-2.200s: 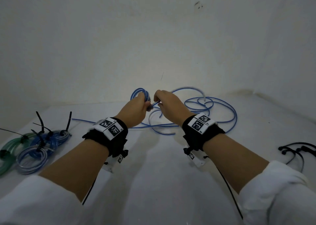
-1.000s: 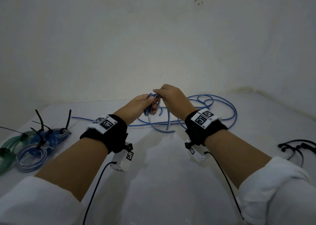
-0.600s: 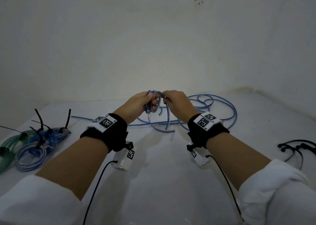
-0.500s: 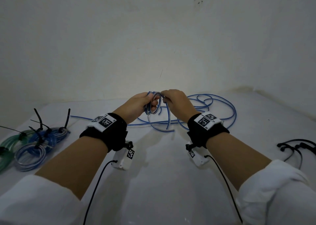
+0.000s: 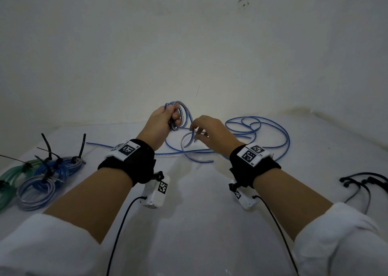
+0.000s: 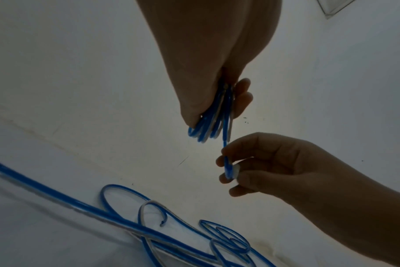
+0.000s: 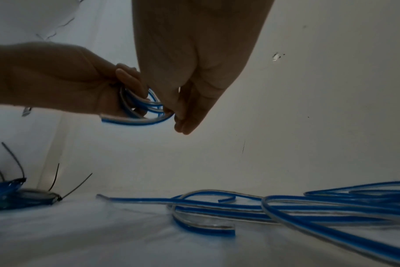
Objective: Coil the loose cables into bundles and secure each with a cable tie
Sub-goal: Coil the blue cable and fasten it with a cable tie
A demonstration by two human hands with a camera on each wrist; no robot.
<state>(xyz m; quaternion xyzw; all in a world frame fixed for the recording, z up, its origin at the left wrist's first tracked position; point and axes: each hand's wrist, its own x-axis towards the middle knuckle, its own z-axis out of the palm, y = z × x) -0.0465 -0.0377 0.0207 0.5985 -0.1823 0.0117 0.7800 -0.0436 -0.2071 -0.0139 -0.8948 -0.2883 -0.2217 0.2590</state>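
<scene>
Grips [image 5: 161, 121] apart now, coil [image 5: 181, 114] raised.

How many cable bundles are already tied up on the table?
3 that I can tell apart, all at the left: a green bundle at the edge, a blue bundle beside it, a pale clear bundle nearest. They overlap, so more may be hidden.

Head cam above, wrist cams close

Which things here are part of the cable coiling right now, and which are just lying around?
In use:
left hand gripping the small coil
right hand pinching the blue cable
spare cable ties

Lying about:
tied bundles
white wall
</scene>
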